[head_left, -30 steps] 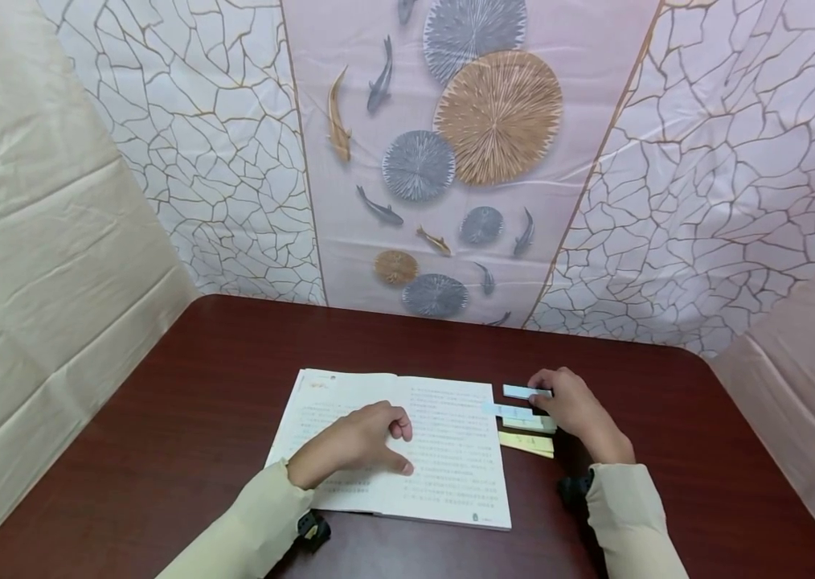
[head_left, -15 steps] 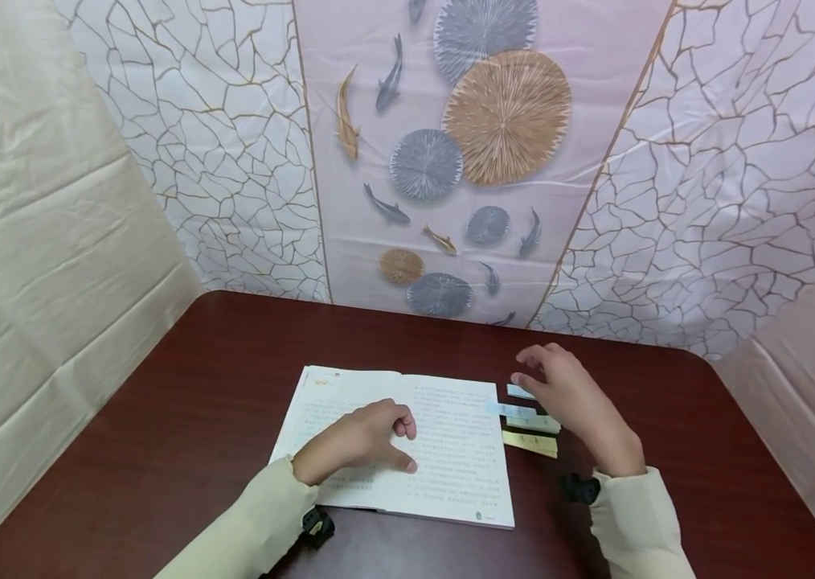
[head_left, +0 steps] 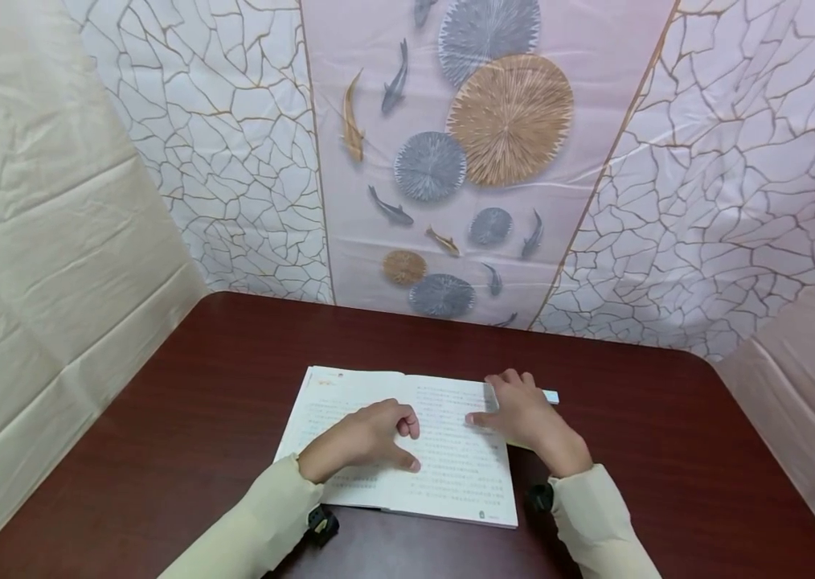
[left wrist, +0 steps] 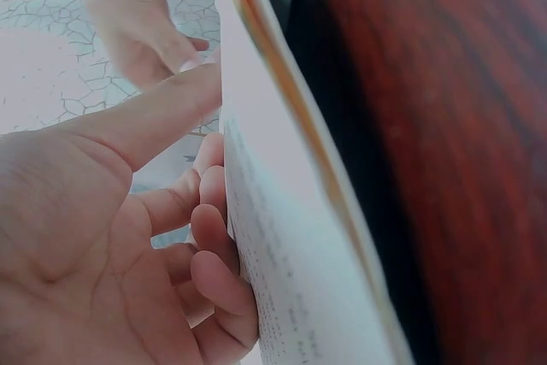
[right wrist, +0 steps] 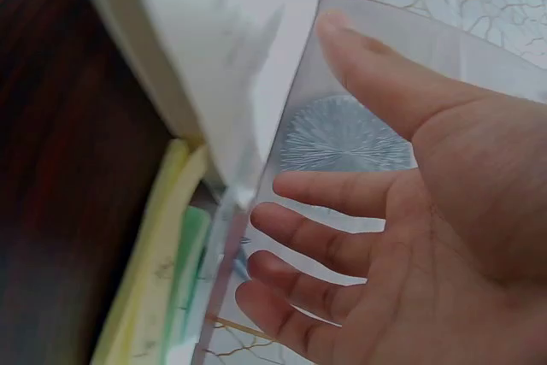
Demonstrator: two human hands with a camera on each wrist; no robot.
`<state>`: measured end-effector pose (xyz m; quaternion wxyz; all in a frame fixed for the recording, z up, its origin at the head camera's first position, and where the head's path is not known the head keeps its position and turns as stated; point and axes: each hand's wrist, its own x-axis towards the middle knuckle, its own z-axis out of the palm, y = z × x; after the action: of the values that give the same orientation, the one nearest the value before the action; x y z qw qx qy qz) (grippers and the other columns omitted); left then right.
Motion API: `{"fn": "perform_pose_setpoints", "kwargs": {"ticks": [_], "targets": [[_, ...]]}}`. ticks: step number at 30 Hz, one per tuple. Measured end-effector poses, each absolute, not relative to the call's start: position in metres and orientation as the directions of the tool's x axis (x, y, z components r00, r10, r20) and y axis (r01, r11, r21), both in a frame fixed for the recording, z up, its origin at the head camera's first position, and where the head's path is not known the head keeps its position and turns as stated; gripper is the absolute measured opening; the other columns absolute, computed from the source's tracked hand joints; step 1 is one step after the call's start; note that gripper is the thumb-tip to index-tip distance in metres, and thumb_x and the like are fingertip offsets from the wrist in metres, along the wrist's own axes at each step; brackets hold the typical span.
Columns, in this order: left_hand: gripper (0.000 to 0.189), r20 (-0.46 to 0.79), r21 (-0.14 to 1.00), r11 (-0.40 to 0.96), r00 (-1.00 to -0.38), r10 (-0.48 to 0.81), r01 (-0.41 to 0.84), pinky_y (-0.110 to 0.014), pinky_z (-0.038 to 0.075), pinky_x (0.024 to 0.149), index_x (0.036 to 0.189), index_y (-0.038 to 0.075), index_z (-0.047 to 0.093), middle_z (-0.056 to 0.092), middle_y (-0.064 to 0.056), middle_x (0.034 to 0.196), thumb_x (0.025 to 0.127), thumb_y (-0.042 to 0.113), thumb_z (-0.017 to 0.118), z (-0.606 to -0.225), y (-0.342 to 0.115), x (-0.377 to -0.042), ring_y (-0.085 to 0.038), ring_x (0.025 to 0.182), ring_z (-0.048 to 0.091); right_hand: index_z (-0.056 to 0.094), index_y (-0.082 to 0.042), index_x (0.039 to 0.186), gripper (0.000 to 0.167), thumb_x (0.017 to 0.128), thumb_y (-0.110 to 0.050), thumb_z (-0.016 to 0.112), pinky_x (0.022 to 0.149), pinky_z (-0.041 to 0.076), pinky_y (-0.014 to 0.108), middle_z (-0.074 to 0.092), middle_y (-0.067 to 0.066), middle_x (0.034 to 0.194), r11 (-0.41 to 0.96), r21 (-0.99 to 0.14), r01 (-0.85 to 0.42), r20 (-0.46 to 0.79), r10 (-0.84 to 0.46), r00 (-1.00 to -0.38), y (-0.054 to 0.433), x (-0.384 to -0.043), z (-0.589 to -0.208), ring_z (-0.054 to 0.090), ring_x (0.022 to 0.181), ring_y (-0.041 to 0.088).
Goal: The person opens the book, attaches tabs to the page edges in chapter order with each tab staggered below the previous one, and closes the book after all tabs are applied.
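Observation:
An open book (head_left: 451,486) with printed pages lies on the table. My left hand (head_left: 367,438) rests on its pages near the middle, fingertips bent loosely against the paper and nothing in its grasp. Over the book's right edge hovers my right hand (head_left: 526,418), fingers spread and holding nothing. It hides most of the paper tabs in the head view; a light blue tab (head_left: 551,396) shows beyond its knuckles. In the right wrist view, yellow tabs (right wrist: 145,305) and a green tab (right wrist: 193,245) stick out beside the page edge, below the fingers.
The dark red wooden table (head_left: 668,450) extends on both sides of the book. Behind it hangs a patterned cloth (head_left: 444,193) with fish and round leaf shapes. A pale cloth (head_left: 53,281) borders the left side.
My right hand lifted off the blue tab at the back, then moved left and came over the book's right edge, covering most tabs. My left hand stayed on the page.

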<state>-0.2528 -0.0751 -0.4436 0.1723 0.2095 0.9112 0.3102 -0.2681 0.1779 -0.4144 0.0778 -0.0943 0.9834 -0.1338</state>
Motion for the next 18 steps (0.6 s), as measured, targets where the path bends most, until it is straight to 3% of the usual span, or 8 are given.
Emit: {"fn": "perform_pose_setpoints", "kwargs": {"ticks": [9, 18], "targets": [[0.034, -0.192, 0.635, 0.725, -0.854, 0.483, 0.267, -0.035, 0.044, 0.08, 0.095, 0.02, 0.065, 0.057, 0.005, 0.097, 0.078, 0.024, 0.095, -0.4407, -0.074, -0.2521, -0.013, 0.087, 0.051, 0.049, 0.008, 0.151, 0.088, 0.089, -0.043, 0.085, 0.111, 0.04, 0.064, 0.047, 0.029, 0.15, 0.947, -0.255, -0.195, -0.142, -0.236, -0.961, 0.1809, -0.2716, -0.4223, 0.04, 0.137, 0.048], [0.034, -0.194, 0.627, 0.733, -0.858, 0.476, 0.265, -0.035, 0.044, 0.081, 0.095, 0.019, 0.066, 0.057, 0.005, 0.097, 0.078, 0.024, 0.095, -0.4397, -0.073, -0.2512, -0.012, 0.087, 0.051, 0.052, 0.008, 0.15, 0.085, 0.09, -0.043, 0.085, 0.109, 0.041, 0.063, 0.047, 0.027, 0.147, 0.948, -0.256, -0.191, -0.156, -0.236, -0.959, 0.1787, -0.2729, -0.4242, 0.043, 0.131, 0.045]]}}
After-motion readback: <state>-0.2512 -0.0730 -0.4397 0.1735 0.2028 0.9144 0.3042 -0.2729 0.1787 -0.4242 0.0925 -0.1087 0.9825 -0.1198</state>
